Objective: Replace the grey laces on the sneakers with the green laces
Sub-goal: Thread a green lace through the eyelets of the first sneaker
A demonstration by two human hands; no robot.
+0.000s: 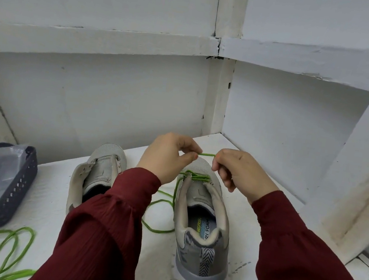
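Fingers point(189, 145) of my left hand point(167, 158) and right hand point(242, 171) pinch a short, taut stretch of green lace point(207, 154) between them. Everything sits on a white painted surface point(54, 193) in a corner of white walls point(114, 97), with a dark perforated basket point(15, 188) at my left. The lace is bright and round, crossed through the toe-end eyelets of the grey sneaker point(206, 215), its slack looping beside the shoe. The pinched stretch hangs just above that toe. The other sneaker point(102, 171) stands unlaced alongside, and a second lace point(7, 248) lies loose near me.
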